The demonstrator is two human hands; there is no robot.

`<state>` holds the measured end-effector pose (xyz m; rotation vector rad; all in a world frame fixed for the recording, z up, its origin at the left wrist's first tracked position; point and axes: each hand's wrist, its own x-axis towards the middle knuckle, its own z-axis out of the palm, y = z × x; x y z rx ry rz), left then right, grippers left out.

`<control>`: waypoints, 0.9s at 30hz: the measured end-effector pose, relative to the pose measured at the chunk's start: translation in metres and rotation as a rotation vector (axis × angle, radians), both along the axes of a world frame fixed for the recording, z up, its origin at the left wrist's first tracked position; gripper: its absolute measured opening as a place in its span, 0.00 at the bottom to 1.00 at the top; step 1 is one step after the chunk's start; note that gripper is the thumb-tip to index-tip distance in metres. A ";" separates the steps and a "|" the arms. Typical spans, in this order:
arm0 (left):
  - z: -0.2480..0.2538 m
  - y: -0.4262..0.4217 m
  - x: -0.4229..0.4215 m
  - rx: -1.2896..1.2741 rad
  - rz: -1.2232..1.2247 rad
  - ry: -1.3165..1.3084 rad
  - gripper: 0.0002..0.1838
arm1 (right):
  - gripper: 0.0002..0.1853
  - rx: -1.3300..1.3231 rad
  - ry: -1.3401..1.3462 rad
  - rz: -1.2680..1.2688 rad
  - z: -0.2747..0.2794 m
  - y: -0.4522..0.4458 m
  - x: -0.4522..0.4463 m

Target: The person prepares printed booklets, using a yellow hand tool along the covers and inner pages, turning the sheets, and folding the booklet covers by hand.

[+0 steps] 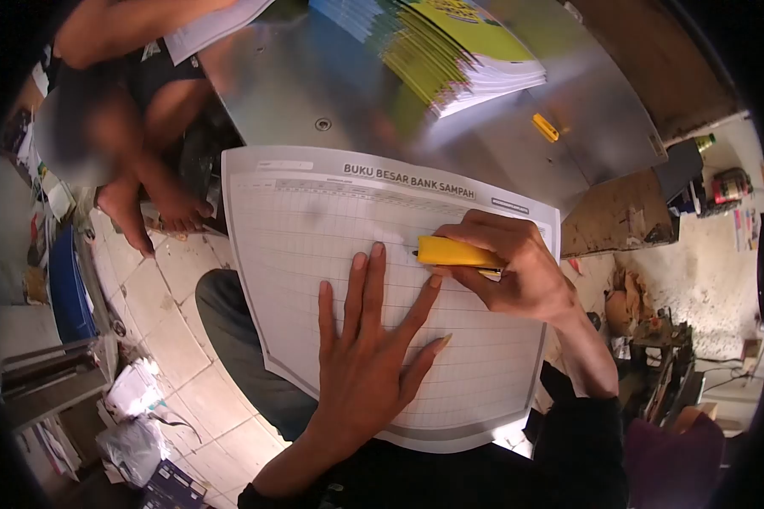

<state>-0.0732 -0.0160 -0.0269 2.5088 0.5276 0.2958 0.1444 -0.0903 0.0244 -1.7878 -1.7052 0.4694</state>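
Observation:
A large printed sheet [297,220] with a ruled grid and the heading "BUKU BESAR BANK SAMPAH" lies over the near edge of the metal table. My left hand [361,365] rests flat on the sheet, its fingers spread and nothing held. My right hand [518,263] grips a yellow stapler [454,252], whose front end points left over the middle of the sheet. The left index fingertip is just below the stapler. Whether paper sits between the stapler's jaws cannot be made out.
On the metal table [289,93] are a stack of booklets [450,59] and a small yellow object [545,127]. Another person's bare legs and feet [157,204] are at the upper left, beside papers [216,30]. Plastic bags [136,445] lie on the tiled floor.

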 end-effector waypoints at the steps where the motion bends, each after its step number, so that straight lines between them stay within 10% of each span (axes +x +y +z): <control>1: 0.000 0.000 0.000 -0.002 -0.001 0.003 0.32 | 0.20 -0.027 -0.035 0.011 0.002 0.001 0.001; 27: -0.007 0.000 0.000 -0.145 -0.012 -0.055 0.31 | 0.26 -0.014 -0.384 0.206 0.006 0.019 0.004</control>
